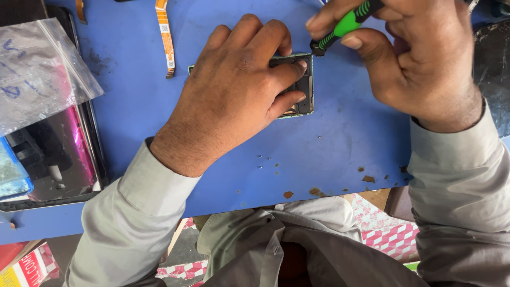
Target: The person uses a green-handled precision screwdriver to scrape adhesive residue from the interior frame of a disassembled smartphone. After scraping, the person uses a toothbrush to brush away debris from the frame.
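My left hand (234,90) lies flat over an opened phone body (304,87) on the blue work mat (340,149), pressing it down with fingers spread. Only the phone's right end with dark inner parts shows past the fingers. My right hand (419,64) grips a green and black screwdriver (345,24). Its dark tip touches the phone's top right corner.
An orange flex cable (166,37) lies on the mat left of the phone. A clear plastic bag (37,69) covers a dark phone screen (58,154) at far left. Small screws and rust-coloured chips (319,191) dot the mat's near edge. A dark panel (491,69) sits at right.
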Action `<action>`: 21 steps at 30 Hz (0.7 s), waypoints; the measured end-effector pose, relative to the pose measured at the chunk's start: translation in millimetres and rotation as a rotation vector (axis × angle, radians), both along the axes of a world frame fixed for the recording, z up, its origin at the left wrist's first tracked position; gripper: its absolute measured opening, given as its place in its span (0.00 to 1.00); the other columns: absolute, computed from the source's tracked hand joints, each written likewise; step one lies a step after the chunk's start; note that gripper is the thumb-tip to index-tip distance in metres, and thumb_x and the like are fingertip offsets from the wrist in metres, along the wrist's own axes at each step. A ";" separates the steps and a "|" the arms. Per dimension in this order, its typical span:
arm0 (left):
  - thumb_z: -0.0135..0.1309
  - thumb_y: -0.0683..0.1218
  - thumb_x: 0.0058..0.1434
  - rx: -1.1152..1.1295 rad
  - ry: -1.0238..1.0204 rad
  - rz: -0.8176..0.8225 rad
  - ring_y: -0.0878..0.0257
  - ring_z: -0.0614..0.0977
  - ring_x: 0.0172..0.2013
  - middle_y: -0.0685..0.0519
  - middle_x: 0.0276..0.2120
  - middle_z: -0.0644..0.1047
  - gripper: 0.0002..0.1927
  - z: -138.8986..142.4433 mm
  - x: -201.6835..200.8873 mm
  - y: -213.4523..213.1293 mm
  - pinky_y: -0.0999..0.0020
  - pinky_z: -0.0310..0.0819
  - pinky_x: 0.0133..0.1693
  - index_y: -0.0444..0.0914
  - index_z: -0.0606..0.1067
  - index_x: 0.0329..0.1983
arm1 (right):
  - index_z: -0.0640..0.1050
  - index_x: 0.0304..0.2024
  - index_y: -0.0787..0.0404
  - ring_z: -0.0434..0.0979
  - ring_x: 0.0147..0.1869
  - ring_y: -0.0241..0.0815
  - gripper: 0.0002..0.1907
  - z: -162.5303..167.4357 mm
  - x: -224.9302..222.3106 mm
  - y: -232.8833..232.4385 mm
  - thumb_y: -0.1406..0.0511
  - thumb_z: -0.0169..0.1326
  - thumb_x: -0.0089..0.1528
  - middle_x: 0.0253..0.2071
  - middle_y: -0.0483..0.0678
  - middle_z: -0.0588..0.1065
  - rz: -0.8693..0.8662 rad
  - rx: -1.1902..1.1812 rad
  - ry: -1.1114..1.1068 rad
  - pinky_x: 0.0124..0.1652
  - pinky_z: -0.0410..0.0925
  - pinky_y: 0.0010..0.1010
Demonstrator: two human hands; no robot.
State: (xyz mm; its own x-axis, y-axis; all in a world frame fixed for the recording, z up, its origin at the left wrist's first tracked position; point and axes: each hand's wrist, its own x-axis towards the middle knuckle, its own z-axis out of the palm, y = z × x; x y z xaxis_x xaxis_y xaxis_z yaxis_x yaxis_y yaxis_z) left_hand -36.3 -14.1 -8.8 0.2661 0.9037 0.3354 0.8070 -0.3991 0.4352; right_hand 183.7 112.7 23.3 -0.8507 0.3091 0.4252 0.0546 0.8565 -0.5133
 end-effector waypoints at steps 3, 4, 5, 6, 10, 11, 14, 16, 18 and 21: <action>0.71 0.53 0.57 0.000 -0.007 0.002 0.58 0.73 0.51 0.56 0.47 0.71 0.16 -0.2 -0.2 -0.3 0.57 0.67 0.48 0.43 0.84 0.44 | 0.72 0.56 0.73 0.83 0.53 0.48 0.12 1.2 1.0 0.5 0.79 0.58 0.72 0.49 0.57 0.79 0.003 0.000 0.004 0.49 0.77 0.29; 0.71 0.53 0.57 0.002 -0.002 0.001 0.58 0.72 0.51 0.56 0.47 0.71 0.16 -0.4 -0.4 -0.6 0.57 0.67 0.48 0.43 0.84 0.44 | 0.72 0.55 0.73 0.83 0.53 0.48 0.12 1.6 1.5 0.4 0.79 0.58 0.72 0.49 0.57 0.79 0.002 0.002 0.004 0.49 0.77 0.29; 0.72 0.53 0.57 0.004 0.002 0.000 0.58 0.72 0.51 0.55 0.47 0.71 0.16 -0.6 -0.5 -0.7 0.57 0.67 0.48 0.43 0.84 0.44 | 0.72 0.55 0.73 0.83 0.53 0.48 0.11 1.7 1.9 0.2 0.79 0.58 0.72 0.49 0.57 0.79 0.002 0.003 0.006 0.50 0.77 0.29; 0.72 0.53 0.57 0.003 -0.003 0.000 0.58 0.72 0.50 0.56 0.47 0.71 0.16 -0.6 -0.2 -0.6 0.57 0.67 0.48 0.43 0.84 0.44 | 0.72 0.55 0.73 0.83 0.53 0.48 0.11 1.3 1.8 0.2 0.79 0.58 0.72 0.49 0.57 0.79 0.003 0.003 0.006 0.50 0.77 0.28; 0.72 0.54 0.57 0.006 0.000 0.002 0.59 0.73 0.51 0.56 0.47 0.71 0.16 0.1 0.6 -0.2 0.57 0.67 0.48 0.43 0.84 0.44 | 0.72 0.55 0.73 0.84 0.53 0.48 0.11 2.0 4.0 0.5 0.79 0.58 0.72 0.49 0.58 0.79 0.002 0.003 0.012 0.50 0.78 0.28; 0.72 0.54 0.57 0.008 0.005 0.003 0.59 0.73 0.51 0.56 0.48 0.71 0.16 0.6 0.9 -0.1 0.58 0.67 0.48 0.42 0.84 0.44 | 0.72 0.55 0.73 0.84 0.53 0.48 0.11 3.1 5.5 0.2 0.79 0.57 0.72 0.49 0.58 0.79 0.003 0.006 0.013 0.50 0.78 0.28; 0.72 0.53 0.57 0.006 0.008 0.005 0.58 0.73 0.51 0.56 0.48 0.72 0.16 2.2 1.5 0.5 0.58 0.67 0.48 0.42 0.84 0.45 | 0.72 0.55 0.73 0.84 0.53 0.48 0.10 3.7 7.1 0.4 0.80 0.57 0.72 0.49 0.58 0.79 0.000 0.004 0.018 0.50 0.78 0.28; 0.71 0.52 0.55 0.025 0.007 0.007 0.59 0.73 0.49 0.56 0.46 0.72 0.16 3.2 1.7 -0.1 0.58 0.67 0.46 0.42 0.84 0.44 | 0.72 0.55 0.74 0.84 0.53 0.48 0.10 5.2 8.4 0.5 0.80 0.57 0.72 0.49 0.58 0.78 -0.001 0.007 0.019 0.50 0.78 0.28; 0.71 0.52 0.56 0.027 0.004 0.004 0.59 0.73 0.49 0.56 0.46 0.72 0.16 3.7 1.9 -0.5 0.58 0.66 0.47 0.42 0.84 0.44 | 0.72 0.55 0.74 0.84 0.54 0.48 0.10 5.9 8.7 -0.6 0.80 0.57 0.72 0.49 0.58 0.78 0.000 0.008 0.016 0.50 0.78 0.28; 0.71 0.53 0.59 0.010 0.006 -0.003 0.59 0.72 0.52 0.57 0.48 0.72 0.15 4.4 2.8 -0.9 0.57 0.65 0.50 0.44 0.84 0.46 | 0.73 0.54 0.74 0.84 0.54 0.48 0.10 7.5 8.0 -1.0 0.80 0.57 0.73 0.49 0.58 0.78 0.000 0.008 0.011 0.50 0.79 0.28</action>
